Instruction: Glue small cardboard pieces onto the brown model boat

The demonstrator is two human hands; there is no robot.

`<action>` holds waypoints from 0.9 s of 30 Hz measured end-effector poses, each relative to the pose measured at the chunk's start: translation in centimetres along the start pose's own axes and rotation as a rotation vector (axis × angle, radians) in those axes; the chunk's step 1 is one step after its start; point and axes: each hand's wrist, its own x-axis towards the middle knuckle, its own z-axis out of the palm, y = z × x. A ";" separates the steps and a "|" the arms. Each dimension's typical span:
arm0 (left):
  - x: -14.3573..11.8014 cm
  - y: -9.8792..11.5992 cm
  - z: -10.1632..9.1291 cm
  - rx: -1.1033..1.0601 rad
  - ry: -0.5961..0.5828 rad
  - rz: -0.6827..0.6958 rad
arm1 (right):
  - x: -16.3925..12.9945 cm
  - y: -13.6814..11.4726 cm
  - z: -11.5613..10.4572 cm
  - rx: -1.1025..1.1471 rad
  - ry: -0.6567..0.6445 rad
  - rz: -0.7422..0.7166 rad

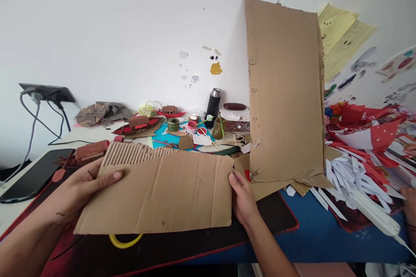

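Both of my hands hold a flat brown cardboard sheet (pixel 162 192) above a dark desk mat (pixel 182 251). My left hand (pixel 81 188) grips its left edge, thumb on top near the torn corrugated upper edge. My right hand (pixel 242 199) pinches its right edge. A taller cardboard panel (pixel 286 91) stands upright just right of the sheet, leaning toward the wall. A yellow ring (pixel 125 241) pokes out under the sheet's lower edge.
Behind the sheet lie model boats (pixel 138 124), small paint pots (pixel 191 126), a black flask (pixel 212 102) and a phone (pixel 35 175) at left. Red and white paper strips (pixel 357 169) pile up at right. Another person's hand (pixel 410 199) shows at the right edge.
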 end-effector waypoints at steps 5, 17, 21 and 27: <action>0.0 -0.1 0.0 -0.054 0.072 -0.001 | -0.3 0.6 0.0 0.086 -0.018 0.049; 0.4 -0.2 1.4 0.043 -0.063 -0.060 | -0.6 0.8 -0.6 -0.025 -0.021 0.136; 0.2 0.5 1.8 0.091 -0.076 -0.064 | -0.3 1.0 -0.2 -0.052 0.015 0.033; -0.6 1.3 2.9 0.147 -0.057 -0.055 | 0.0 1.9 -0.3 -0.174 0.078 -0.074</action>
